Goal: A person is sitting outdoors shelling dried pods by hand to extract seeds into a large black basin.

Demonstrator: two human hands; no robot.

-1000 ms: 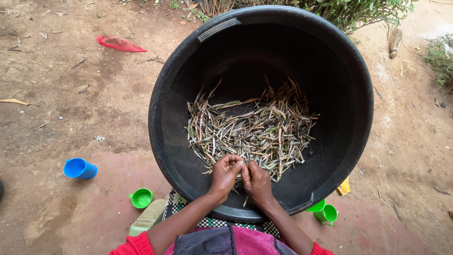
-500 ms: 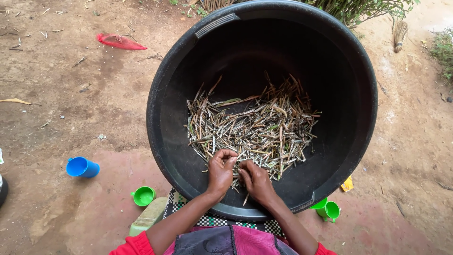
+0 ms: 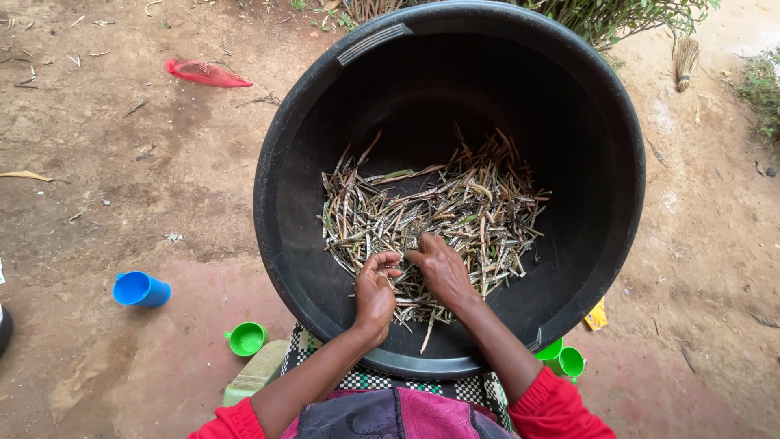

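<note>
A large black plastic tub (image 3: 292, 138) stands on the dirt ground in front of me. On its bottom lies a heap of thin dry pods (image 3: 455, 199), brown and greenish. My left hand (image 3: 375, 291) rests at the near edge of the heap with its fingers curled around a few pods. Just to its right, my right hand (image 3: 439, 267) lies palm down on the pods, fingers bent into the heap. Both forearms reach in over the near rim, with red sleeves at the bottom of the view.
A blue cup (image 3: 140, 289) lies on its side at the left. A green cup (image 3: 246, 338) stands near my left arm, two more green cups (image 3: 565, 359) by the tub's right side. A red scrap (image 3: 205, 74) lies far left, a small broom (image 3: 685, 60) far right.
My hands have shifted a little farther into the heap, and the right hand now lies flatter over the pods. The tub and cups have not moved.
</note>
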